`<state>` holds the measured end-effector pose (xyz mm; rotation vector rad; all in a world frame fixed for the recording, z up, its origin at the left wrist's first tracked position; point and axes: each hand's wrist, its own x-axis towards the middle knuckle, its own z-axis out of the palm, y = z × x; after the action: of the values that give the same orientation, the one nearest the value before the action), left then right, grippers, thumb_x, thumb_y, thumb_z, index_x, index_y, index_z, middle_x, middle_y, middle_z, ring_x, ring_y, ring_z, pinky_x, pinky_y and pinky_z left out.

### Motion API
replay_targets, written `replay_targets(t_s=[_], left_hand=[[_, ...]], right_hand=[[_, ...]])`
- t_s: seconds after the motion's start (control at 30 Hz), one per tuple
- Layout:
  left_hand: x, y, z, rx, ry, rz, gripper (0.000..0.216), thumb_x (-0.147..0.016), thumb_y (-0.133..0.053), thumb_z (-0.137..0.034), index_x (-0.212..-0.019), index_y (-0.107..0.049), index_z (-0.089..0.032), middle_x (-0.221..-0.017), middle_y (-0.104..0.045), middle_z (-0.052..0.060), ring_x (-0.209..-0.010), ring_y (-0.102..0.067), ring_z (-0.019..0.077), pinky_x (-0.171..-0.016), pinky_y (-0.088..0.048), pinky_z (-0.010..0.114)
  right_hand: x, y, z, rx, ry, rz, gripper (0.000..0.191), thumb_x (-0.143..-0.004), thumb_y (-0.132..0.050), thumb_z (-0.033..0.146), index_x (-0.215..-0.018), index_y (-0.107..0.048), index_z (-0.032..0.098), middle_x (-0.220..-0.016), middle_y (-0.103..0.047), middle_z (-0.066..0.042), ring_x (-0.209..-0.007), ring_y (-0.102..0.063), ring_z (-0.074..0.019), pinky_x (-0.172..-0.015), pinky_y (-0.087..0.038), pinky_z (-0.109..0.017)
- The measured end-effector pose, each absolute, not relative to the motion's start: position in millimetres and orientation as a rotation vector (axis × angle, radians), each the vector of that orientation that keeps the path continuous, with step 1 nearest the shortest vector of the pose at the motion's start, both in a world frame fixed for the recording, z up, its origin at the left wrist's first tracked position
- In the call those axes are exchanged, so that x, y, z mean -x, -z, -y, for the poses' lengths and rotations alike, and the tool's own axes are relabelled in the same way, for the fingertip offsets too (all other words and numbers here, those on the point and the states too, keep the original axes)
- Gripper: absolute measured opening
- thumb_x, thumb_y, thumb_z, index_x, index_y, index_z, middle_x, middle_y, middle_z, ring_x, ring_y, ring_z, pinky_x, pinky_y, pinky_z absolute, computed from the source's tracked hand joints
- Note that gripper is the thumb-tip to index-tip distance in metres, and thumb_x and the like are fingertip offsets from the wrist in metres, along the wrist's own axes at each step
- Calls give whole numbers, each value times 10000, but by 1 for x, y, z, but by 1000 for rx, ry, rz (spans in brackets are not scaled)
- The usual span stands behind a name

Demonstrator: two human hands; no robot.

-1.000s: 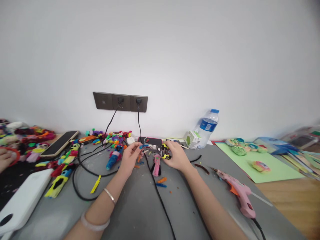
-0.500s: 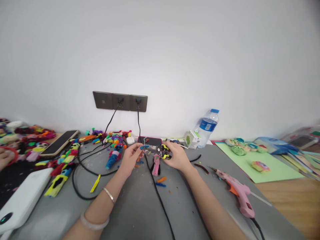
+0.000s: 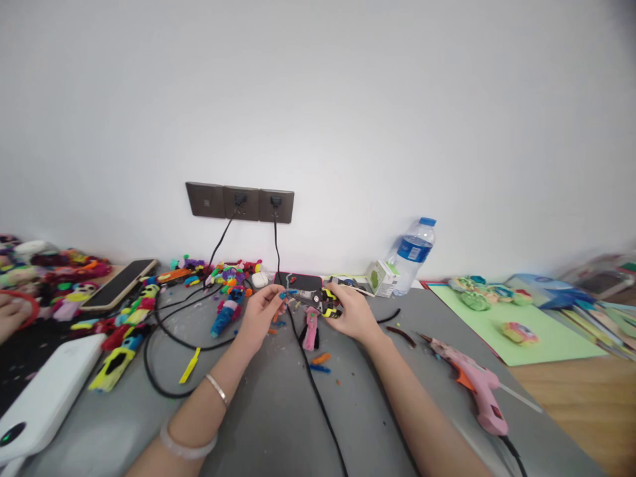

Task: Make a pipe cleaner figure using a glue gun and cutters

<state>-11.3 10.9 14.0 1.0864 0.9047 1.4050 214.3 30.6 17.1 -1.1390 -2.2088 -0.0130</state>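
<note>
1. One blue piece (image 3: 293, 292) is pinched by fingers of the left hand (image 3: 262, 311), near the back edge of the bench (image 3: 278, 424).
2. To its right, pliers (image 3: 320, 301) are gripped by the right hand (image 3: 352, 310), long axis crosswise, tip aimed leftward.

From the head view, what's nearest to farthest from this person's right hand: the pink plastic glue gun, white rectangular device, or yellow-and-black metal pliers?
1. Yellow-and-black pliers, held in the right hand.
2. Pink glue gun, lying to its right.
3. White device, far left.
</note>
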Motion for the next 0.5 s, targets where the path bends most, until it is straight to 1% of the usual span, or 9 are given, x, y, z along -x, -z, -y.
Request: replay_targets(t_s=[0.13,0.33,0.4,0.5], left_hand=[[10,-15,-10,-1065,-1414,-902,377,-682,-770,-464,-843,-642,-149,-661,-616,-9,-544,-535,86,-514,-420,193],[11,-13,-11,-1017,-1447,-873,345,-702,-764,-441,-872,-665,-158,-679,-624,-2,-563,-542,93,-522,-445,201],[11,-11,-12,-1001,-1460,-852,333,-730,-740,-448,-893,-674,-166,-710,-624,4,-581,-548,99,-532,-463,211],[12,-9,-13,-976,-1480,-820,319,-757,-711,-457,-898,-680,-173,-748,-613,6,-600,-557,102,-552,-484,225]], right_hand=[[-214,-16,-31,1141,-6,2198,355,-679,-593,209,-1032,-557,194,-854,-671,-72,-778,-619,-238,-697,-438,-292],[-213,-15,-32,1150,-119,2170,360,-707,-606,234,-1061,-546,198,-915,-683,-84,-835,-639,-252,-731,-450,-299],[-214,-15,-32,1169,-177,2139,362,-703,-596,213,-1061,-544,200,-909,-682,-75,-816,-638,-240,-725,-450,-290],[-216,-15,-34,1221,-227,2084,338,-704,-573,186,-1040,-546,205,-847,-670,-49,-745,-618,-216,-688,-439,-274]])
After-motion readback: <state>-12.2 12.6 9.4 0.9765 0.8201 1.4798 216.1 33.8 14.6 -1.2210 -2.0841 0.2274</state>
